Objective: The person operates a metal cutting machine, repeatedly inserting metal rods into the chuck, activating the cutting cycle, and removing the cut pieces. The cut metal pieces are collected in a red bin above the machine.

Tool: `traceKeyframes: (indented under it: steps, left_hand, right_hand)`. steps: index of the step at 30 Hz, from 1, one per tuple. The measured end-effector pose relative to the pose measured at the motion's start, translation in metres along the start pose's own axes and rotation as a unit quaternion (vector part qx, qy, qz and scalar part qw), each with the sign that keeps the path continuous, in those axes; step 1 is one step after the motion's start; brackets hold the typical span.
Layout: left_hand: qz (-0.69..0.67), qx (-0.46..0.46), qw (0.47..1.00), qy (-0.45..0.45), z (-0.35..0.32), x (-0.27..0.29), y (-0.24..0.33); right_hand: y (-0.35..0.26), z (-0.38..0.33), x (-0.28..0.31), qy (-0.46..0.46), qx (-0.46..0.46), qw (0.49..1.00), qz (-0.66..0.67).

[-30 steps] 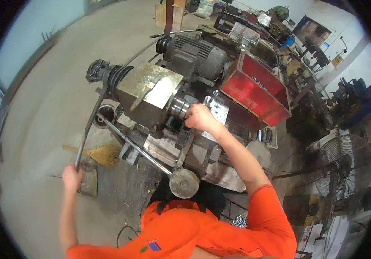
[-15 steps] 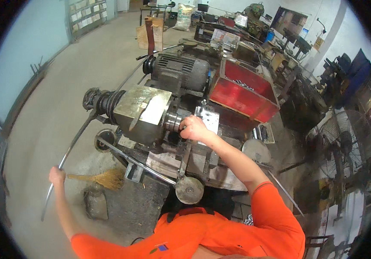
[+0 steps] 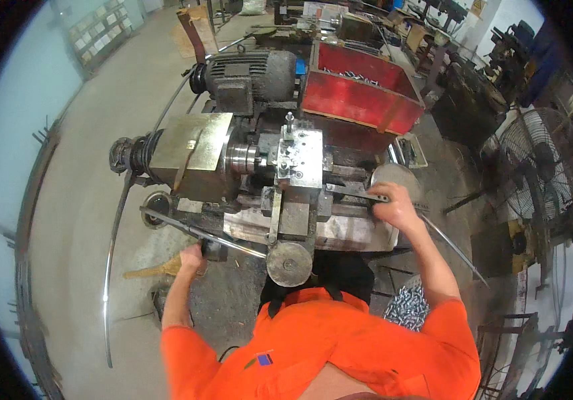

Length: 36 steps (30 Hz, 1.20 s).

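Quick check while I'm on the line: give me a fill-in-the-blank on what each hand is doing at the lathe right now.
1. The left hand grips the dark knob of a long ____ lever.
2. The right hand rests on a flat metal bar at the machine's ____ side.
3. Behind the lathe stands a ____ bin.
Missing: metal; right; red
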<state>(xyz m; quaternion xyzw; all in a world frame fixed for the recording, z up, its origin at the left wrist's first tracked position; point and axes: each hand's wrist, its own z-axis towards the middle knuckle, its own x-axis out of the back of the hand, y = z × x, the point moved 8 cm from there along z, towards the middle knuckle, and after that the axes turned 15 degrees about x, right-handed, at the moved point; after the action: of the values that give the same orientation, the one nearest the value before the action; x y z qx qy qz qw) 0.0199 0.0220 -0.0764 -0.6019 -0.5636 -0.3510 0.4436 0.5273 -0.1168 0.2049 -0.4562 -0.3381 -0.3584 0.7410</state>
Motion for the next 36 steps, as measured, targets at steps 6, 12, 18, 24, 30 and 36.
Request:
traceKeyframes:
  steps: [6,12,18,24,30,36]
  left_hand:
    - [0.092,-0.055,0.994,0.037,0.016,0.014,-0.005]
    - [-0.256,0.012,0.966,0.032,0.033,0.022,-0.087]
    - [-0.616,0.099,0.781,0.035,0.006,0.098,-0.095]
    - [-0.694,0.166,0.701,-0.012,-0.006,0.101,-0.04]
    - [-0.71,0.111,0.693,0.052,0.01,0.092,-0.044]
    - [-0.722,0.113,0.682,0.026,0.025,0.081,-0.045]
  right_hand:
    - [0.089,-0.129,0.043,0.074,-0.168,0.98,-0.081]
    - [0.195,-0.308,0.074,-0.006,-0.419,0.874,-0.248]
    - [0.212,-0.384,0.064,-0.055,-0.514,0.787,-0.337]
    - [0.103,-0.385,0.003,-0.038,-0.464,0.857,-0.219]
    - [0.04,-0.357,-0.06,0.151,-0.498,0.835,0.18]
    - [0.043,-0.366,-0.07,0.17,-0.471,0.853,0.145]
